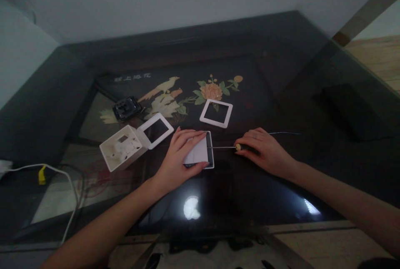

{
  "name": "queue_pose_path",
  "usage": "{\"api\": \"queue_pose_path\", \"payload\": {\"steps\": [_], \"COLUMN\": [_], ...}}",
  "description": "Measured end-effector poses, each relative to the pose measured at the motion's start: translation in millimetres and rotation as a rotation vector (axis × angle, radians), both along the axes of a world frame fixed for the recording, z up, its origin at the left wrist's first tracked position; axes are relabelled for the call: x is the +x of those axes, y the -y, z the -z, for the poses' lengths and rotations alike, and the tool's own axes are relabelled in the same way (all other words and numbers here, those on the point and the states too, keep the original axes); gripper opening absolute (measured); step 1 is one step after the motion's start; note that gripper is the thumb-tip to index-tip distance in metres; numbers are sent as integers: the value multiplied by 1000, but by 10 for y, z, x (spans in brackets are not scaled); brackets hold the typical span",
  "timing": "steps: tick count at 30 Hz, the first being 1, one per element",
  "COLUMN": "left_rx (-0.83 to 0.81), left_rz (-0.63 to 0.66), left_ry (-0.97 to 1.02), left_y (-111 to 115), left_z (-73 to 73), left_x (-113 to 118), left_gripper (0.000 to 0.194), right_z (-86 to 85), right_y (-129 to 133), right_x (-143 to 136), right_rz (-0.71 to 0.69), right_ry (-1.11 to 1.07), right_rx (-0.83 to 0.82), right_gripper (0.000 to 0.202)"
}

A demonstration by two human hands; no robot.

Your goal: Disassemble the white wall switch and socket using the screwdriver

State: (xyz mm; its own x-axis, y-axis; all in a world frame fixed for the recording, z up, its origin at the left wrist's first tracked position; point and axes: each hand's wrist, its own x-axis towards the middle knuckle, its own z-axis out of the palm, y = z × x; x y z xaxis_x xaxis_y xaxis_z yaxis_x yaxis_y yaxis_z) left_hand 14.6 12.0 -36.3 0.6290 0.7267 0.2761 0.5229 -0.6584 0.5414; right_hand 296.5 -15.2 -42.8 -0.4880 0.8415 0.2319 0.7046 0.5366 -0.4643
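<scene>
My left hand (178,158) grips a white wall switch (199,152) with a dark inner frame, its thumb and fingers along opposite edges. The switch lies on the dark glass tabletop, partly hidden under the palm. My right hand (267,154) is closed around a screwdriver (223,147), whose thin metal shaft points left. Its tip meets the dark strip at the right edge of the switch. Just above the switch lies a white square frame (229,114). To the left are a second white frame (170,128) and an open white mounting box (112,164).
A black switch base (126,108) sits behind the mounting box. A white cable (67,173) with a yellow tag (41,175) runs along the left. At right is a dark flat object (353,110). A thin wire (286,132) lies beyond my right hand.
</scene>
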Motion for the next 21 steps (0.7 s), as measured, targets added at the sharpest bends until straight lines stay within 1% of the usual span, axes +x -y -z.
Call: {"api": "queue_pose_path", "payload": {"steps": [3,6,9,13,15,17,19,21], "left_rx": [15,43,59,58,35,14,16,31], "left_rz": [-3,5,14,48,83,119,135,141], "left_ry": [3,-7,-13,-15,-32,-56,-86,-116], "left_y": [1,-2,-12,-34,-45,-52,-52,-46], "left_z": [0,11,26,22,8,-10,-28,-45], "left_x": [0,-7,-23,-47,-57,-61,-62,-61], "left_gripper": [55,55,56,55,62,81,95,93], "right_z": [55,31,-8,-19,-25,-48,-93,-155], "right_y": [109,223,337,455,493,518,531,535], "right_x": [-55,-133,-220,-308,-327,-328,-314,-288], "right_rz": [87,120,144,191,207,219,229,234], "right_ry": [-39,-51,-41,-24,-19,-13,21,100], "right_rx": [38,24,-1,-15,-20,2,78,189], "right_gripper": [14,12,15,20,22,23,24,24]}}
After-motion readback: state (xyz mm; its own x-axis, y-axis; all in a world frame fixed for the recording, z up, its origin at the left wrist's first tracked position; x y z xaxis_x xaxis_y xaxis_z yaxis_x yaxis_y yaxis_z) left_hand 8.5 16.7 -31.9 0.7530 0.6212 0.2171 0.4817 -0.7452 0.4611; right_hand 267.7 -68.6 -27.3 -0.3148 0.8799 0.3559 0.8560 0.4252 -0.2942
